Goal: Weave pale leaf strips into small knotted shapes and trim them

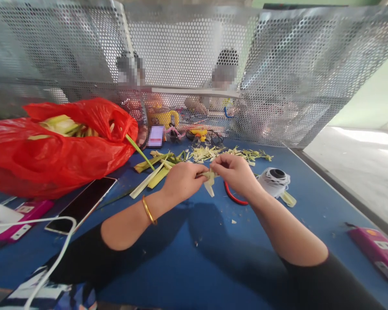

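My left hand [183, 181] pinches a pale green piece of plant leaf [209, 183], whose tip hangs below the fingers. Against the upper end of that piece, my right hand [234, 172] has thumb and forefinger pressed together; what lies between them is too small to make out. Red scissor-like handles [234, 196] show partly beneath my right hand. Just right of the wrist stands a spool of white thread [274, 181]. Flat green leaf strips [158, 176] lie beyond my left hand, and a heap of pale shreds [203, 153] is spread behind both hands.
A red plastic bag [71, 159] of leaves fills the left, near a dark phone [84, 204], a white cable [69, 237] and a magenta box [19, 219]. Another magenta box [377, 249] is at right. A perforated metal screen [187, 47] borders the back, with people behind it.
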Demonstrator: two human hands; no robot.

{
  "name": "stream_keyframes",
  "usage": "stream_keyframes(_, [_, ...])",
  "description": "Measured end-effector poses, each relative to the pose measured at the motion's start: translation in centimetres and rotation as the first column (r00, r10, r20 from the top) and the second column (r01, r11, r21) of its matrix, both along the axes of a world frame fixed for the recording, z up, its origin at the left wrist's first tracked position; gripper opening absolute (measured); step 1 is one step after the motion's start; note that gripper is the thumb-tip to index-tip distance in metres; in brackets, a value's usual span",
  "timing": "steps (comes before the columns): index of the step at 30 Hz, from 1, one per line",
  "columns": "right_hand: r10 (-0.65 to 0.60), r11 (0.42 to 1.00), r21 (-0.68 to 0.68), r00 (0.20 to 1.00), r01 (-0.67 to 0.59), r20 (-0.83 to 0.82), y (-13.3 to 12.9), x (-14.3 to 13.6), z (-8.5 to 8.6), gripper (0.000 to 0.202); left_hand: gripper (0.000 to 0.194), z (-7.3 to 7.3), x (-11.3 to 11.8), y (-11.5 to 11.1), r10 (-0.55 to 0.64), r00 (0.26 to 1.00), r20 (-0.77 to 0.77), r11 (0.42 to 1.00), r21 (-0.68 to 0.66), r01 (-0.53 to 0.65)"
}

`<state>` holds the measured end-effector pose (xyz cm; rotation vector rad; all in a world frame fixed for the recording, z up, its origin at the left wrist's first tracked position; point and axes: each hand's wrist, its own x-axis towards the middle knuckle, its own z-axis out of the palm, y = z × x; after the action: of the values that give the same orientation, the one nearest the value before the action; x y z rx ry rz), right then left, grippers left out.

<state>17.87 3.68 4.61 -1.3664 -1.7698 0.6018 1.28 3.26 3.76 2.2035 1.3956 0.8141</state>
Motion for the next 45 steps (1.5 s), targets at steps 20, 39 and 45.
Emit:
stream_keyframes(20, [0.034,0.986,-0.112,0.809,-0.122,-0.586,0.0,-1.0,-0.4,0.025,0.021,-1.1,0.7,0.7,-0.020,0.844,0.536,0.823,-0.471,0.318])
stream_keyframes(39, [-0.207,0.771,0.625,0.976,0.119,0.070,0.1,0.3,-0.9,0.009,0.010,-0.2,0.4,1.0,0.343,0.648,0.680,0.726,-0.630,0.277])
stream_keyframes(45, [-0.077,0.491,0.574,0.624,-0.655,0.778,-1.7,-1.6,-0.8,0.023,0.015,-0.6,0.6,1.6,0.417,0.427,0.803,0.740,-0.572,0.354])
